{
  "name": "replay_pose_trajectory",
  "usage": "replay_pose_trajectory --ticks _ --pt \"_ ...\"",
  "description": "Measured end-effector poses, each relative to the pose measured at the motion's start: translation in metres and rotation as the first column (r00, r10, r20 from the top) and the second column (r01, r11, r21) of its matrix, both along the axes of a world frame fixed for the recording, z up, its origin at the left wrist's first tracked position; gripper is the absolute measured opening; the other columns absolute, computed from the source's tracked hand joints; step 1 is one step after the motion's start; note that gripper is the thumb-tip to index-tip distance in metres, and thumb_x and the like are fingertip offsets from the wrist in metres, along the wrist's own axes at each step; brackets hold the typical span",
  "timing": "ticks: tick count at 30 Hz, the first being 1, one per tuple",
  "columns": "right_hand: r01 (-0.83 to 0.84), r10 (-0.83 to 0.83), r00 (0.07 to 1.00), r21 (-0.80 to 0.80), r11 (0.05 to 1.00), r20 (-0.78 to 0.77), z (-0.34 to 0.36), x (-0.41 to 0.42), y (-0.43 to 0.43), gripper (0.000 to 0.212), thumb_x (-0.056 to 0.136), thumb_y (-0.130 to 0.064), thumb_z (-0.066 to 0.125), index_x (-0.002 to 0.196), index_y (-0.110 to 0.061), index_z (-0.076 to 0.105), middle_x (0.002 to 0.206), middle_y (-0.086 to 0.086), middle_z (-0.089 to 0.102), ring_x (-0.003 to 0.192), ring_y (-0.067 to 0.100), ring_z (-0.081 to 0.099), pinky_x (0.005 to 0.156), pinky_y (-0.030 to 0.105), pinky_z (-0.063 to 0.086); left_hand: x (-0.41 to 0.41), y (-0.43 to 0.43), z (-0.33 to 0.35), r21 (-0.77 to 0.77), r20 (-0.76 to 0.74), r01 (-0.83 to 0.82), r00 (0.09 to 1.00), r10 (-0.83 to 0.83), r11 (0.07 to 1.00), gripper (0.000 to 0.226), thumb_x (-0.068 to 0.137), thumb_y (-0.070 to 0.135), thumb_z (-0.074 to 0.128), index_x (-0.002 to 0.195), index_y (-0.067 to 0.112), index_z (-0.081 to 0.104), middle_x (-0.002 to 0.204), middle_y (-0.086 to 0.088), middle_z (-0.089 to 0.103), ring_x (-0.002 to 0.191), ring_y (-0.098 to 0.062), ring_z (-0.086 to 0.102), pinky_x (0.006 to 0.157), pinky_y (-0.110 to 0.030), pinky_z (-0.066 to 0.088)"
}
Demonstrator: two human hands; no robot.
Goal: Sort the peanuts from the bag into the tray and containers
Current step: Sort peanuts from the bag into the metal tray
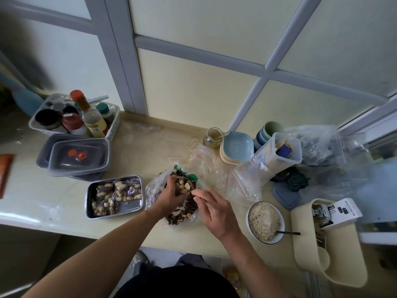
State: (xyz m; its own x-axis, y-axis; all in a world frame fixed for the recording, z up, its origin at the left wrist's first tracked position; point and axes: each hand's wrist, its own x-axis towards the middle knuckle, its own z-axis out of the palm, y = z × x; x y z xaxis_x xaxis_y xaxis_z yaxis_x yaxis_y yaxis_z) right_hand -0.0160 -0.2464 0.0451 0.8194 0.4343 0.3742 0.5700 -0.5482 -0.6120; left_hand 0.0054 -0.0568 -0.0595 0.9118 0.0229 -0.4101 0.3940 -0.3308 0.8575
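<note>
A clear plastic bag (pixel 154 190) lies open on the counter, full of dark striped seeds mixed with pale peanuts. Over it sits a round metal spoon (pixel 189 181) heaped with peanuts (pixel 184 187). My left hand (pixel 171 195) reaches into the bag and curls around the spoon's left side, fingers on the peanuts. My right hand (pixel 214 209) pinches the spoon's handle end at its right edge. To the left, a steel tray (pixel 90 203) holds loose peanuts and small clear packets of them. Two lidded plastic containers (pixel 78 157) stand stacked behind the tray.
A white basket of bottles (pixel 113 123) stands at the back left. A glass jar (pixel 212 137), stacked blue bowls (pixel 236 147), cups and crumpled plastic bags (pixel 318 143) crowd the back right. A bowl of oats with a spoon (pixel 265 221) sits right of my right hand.
</note>
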Motion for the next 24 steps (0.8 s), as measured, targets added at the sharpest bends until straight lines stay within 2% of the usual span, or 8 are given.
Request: replay_pose_trajectory --ticks 1,3,6,9,12,16,21,24 --pt "-0.007 0.007 1.0 0.002 1.0 0.029 0.0005 -0.0008 0.0008 0.027 0.109 -0.027 0.05 0.116 -0.012 0.071 0.096 0.002 0.064 0.071 0.017 0.063 0.064 0.028 0.056 0.0004 -0.0005 0.0017 -0.002 0.001 -0.008 1.0 0.008 1.0 0.057 0.092 0.012 0.069 0.133 0.016 0.03 0.101 -0.007 0.065 0.081 -0.017 0.065 0.075 -0.037 0.061" --pt "-0.013 0.013 0.998 0.004 1.0 0.067 0.0004 -0.0019 0.0018 0.026 0.109 -0.026 0.051 0.116 -0.011 0.071 0.095 0.004 0.064 0.072 0.021 0.063 0.064 0.034 0.056 0.0014 -0.001 0.0034 0.02 0.011 -0.025 1.0 0.025 0.999 0.053 0.092 0.015 0.07 0.129 0.016 0.033 0.099 -0.005 0.065 0.081 -0.016 0.065 0.07 -0.03 0.058" --pt "-0.011 0.013 0.994 -0.017 1.0 0.11 0.0007 -0.0031 0.0023 0.024 0.107 -0.023 0.053 0.117 -0.011 0.072 0.094 0.004 0.064 0.072 0.021 0.062 0.063 0.035 0.055 0.0021 -0.0016 0.0043 0.017 0.045 -0.047 0.998 0.046 0.999 0.051 0.091 0.015 0.071 0.128 0.015 0.036 0.099 -0.004 0.066 0.078 -0.014 0.066 0.067 -0.027 0.056" --pt "-0.012 0.017 0.99 -0.032 0.999 0.139 0.0011 -0.0048 0.0019 0.022 0.106 -0.021 0.056 0.116 -0.011 0.072 0.095 0.004 0.064 0.073 0.02 0.062 0.063 0.035 0.055 0.0018 -0.0004 0.0041 -0.018 0.068 -0.077 0.995 0.078 0.997 0.054 0.089 0.015 0.075 0.13 0.018 0.038 0.106 -0.001 0.065 0.089 -0.018 0.068 0.077 -0.032 0.059" --pt "-0.012 0.017 0.988 -0.034 0.999 0.155 -0.0004 -0.0062 0.0012 0.021 0.105 -0.02 0.057 0.116 -0.011 0.072 0.095 0.005 0.064 0.072 0.022 0.063 0.063 0.036 0.055 0.0004 0.0001 0.0051 -0.019 0.077 -0.09 0.993 0.091 0.996 0.055 0.088 0.016 0.077 0.129 0.019 0.04 0.105 0.005 0.066 0.096 -0.015 0.068 0.086 -0.035 0.058" --pt "0.0 0.001 0.988 -0.008 1.0 0.153 0.0006 -0.008 0.0004 0.021 0.107 -0.021 0.055 0.117 -0.012 0.07 0.096 0.005 0.064 0.072 0.022 0.063 0.062 0.036 0.055 -0.0001 0.003 0.0035 0.021 0.077 -0.091 0.993 0.089 0.996 0.062 0.087 0.018 0.078 0.135 0.02 0.039 0.104 0.003 0.069 0.091 -0.016 0.069 0.083 -0.038 0.057" --pt "-0.001 0.0 0.988 0.009 1.0 0.152 0.0031 -0.0101 0.0016 0.021 0.107 -0.021 0.053 0.118 -0.012 0.07 0.095 0.004 0.064 0.071 0.021 0.062 0.062 0.035 0.055 -0.0031 0.0041 0.0053 0.021 0.09 -0.09 0.992 0.088 0.996 0.06 0.087 0.016 0.078 0.133 0.021 0.04 0.105 0.007 0.067 0.095 -0.015 0.069 0.088 -0.043 0.059" --pt "-0.023 0.026 0.992 -0.029 0.999 0.12 -0.0015 -0.0092 0.002 0.019 0.105 -0.019 0.057 0.116 -0.012 0.071 0.094 0.004 0.064 0.07 0.021 0.062 0.061 0.037 0.055 -0.0047 0.0065 0.0044 0.025 0.13 -0.093 0.988 0.089 0.995 0.064 0.081 0.032 0.08 0.131 0.024 0.04 0.111 0.002 0.069 0.102 -0.018 0.068 0.093 -0.04 0.056"
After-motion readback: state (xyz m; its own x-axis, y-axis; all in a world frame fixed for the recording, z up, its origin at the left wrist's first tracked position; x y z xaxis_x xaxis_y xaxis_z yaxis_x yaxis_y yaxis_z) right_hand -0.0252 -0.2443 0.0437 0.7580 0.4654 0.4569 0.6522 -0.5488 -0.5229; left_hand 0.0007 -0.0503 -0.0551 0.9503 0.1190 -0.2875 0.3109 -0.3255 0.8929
